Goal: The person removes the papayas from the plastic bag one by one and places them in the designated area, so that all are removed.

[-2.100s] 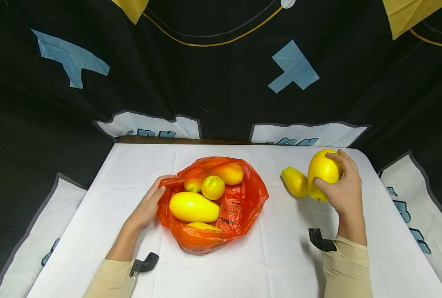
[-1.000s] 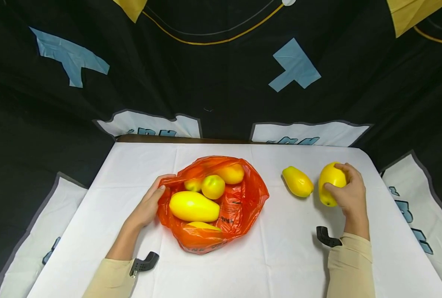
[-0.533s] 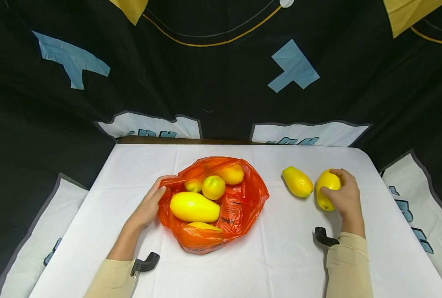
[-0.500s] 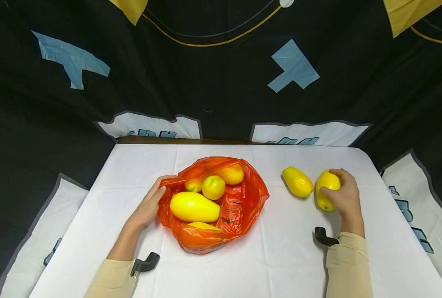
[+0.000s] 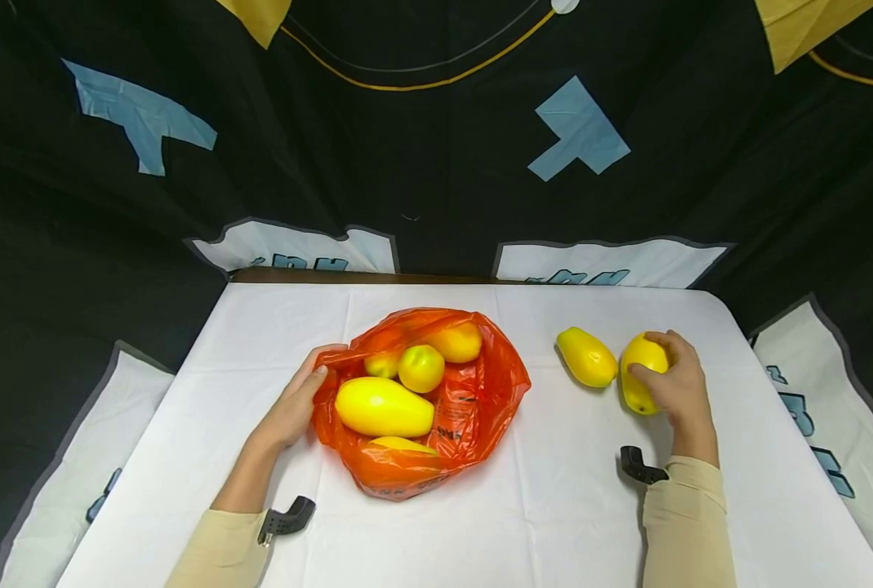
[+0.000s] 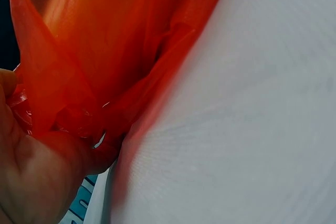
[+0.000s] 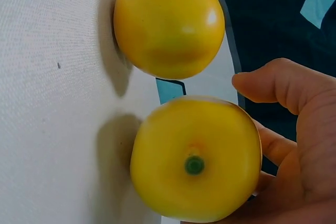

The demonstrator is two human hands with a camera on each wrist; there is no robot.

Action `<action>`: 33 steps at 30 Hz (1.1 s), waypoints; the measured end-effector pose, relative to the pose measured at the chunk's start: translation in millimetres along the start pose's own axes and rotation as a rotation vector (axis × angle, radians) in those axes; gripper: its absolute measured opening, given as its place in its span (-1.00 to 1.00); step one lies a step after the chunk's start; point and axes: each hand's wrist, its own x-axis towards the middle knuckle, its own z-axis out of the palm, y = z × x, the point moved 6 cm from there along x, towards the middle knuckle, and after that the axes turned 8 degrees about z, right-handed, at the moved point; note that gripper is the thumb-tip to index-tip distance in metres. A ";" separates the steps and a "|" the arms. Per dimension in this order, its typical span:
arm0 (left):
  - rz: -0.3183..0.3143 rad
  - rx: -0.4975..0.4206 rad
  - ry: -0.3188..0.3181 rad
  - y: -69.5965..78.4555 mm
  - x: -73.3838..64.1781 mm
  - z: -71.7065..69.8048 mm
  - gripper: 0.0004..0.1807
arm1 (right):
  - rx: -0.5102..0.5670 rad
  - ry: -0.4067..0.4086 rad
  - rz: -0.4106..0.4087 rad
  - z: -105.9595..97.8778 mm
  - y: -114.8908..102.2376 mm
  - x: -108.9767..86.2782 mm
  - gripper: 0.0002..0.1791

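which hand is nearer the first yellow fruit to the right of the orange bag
Right. The right hand is just right of that yellow fruit, at the neighbouring fruit; the left hand is farther off, across the orange bag, holding its left edge.

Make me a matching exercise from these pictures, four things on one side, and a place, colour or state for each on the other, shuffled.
Things:
1. Left hand
2. Right hand
3. Orange-red bag
4. Tablecloth

Descriptions:
A. White, with faint creases
B. At the rightmost fruit
C. Gripping an edge of thin plastic
D. Open, with yellow fruits inside

Pairs: 1-C, 2-B, 3-D, 4-A
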 end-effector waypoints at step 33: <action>-0.005 0.013 0.004 -1.9 0.3 -1.1 -0.56 | 0.236 0.271 -0.280 -43.8 -90.6 -66.0 -0.03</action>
